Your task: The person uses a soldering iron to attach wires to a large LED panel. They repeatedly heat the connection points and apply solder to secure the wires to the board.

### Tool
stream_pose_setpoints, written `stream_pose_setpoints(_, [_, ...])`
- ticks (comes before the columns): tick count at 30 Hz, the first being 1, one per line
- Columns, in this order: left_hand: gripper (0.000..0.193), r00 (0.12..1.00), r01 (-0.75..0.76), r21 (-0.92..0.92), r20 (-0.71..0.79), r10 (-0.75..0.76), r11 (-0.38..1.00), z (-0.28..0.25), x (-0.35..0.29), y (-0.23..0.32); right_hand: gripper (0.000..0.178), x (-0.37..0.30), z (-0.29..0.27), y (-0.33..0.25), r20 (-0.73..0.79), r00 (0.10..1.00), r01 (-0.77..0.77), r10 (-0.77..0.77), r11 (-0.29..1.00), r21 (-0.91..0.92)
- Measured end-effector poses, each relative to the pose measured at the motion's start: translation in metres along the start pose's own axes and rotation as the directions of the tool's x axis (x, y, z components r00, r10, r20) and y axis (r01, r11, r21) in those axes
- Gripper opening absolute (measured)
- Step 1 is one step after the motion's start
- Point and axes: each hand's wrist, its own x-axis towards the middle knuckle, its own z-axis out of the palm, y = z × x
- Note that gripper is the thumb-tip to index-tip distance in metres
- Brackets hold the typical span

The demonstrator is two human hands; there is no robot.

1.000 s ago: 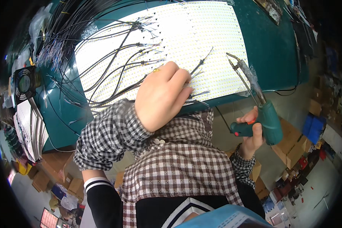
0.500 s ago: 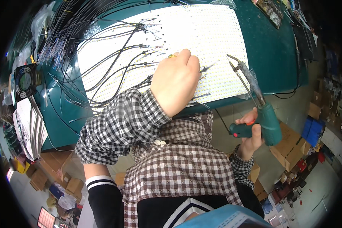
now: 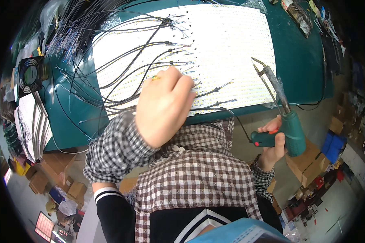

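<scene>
My left hand (image 3: 166, 103) is curled palm down over the near middle of a white sheet of small yellow LEDs (image 3: 235, 48). Its fingertips are hidden, so what they grip cannot be made out. A black cable (image 3: 209, 93) with bared wire ends comes out from beside the fingers and lies on the sheet. Several more black cables (image 3: 125, 57) spread over the sheet's left half. My right hand (image 3: 275, 150) is wrapped around the handle of a green soldering gun (image 3: 293, 135), its tip pointing up above the sheet's right edge.
Beneath the sheet is a green table (image 3: 300, 77). A small black fan (image 3: 31, 75) stands at the left, above a stack of white sheets (image 3: 34, 127). Bundled cables (image 3: 75, 30) lie at the far left. A cardboard box (image 3: 308, 164) sits on the floor at right.
My left hand has moved left and slightly nearer, uncovering more of the cable ends on the sheet. The right hand still grips the soldering gun; the whole view has shifted slightly.
</scene>
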Motion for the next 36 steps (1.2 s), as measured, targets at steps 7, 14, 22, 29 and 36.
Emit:
stream_pose_setpoints(7, [0.016,0.998,0.057,-0.044,-0.012,-0.057,0.997,0.009,0.006,-0.003,0.062,-0.006,0.003,-0.006,-0.028,0.999,-0.017,0.017,1.000,-0.019])
stream_pose_setpoints(14, [0.017,0.998,0.021,-0.104,-0.057,-0.027,0.994,0.006,0.001,-0.001,0.063,-0.008,-0.002,-0.003,0.008,0.998,-0.055,0.055,0.998,-0.026])
stream_pose_setpoints(22, [0.012,0.982,0.187,-0.195,0.076,-0.175,0.963,0.009,-0.001,-0.003,0.060,-0.008,0.002,-0.004,0.059,0.996,-0.071,0.073,0.997,-0.027])
stream_pose_setpoints(29, [0.010,0.995,0.097,-0.200,0.009,-0.098,0.975,0.012,0.006,-0.008,0.053,-0.014,0.003,-0.008,0.091,0.991,-0.086,0.094,0.992,-0.091])
stream_pose_setpoints(36, [0.010,0.990,0.137,-0.333,0.021,-0.138,0.933,0.016,0.009,-0.020,0.056,-0.019,0.006,-0.011,0.160,0.978,-0.100,0.137,0.971,-0.217])
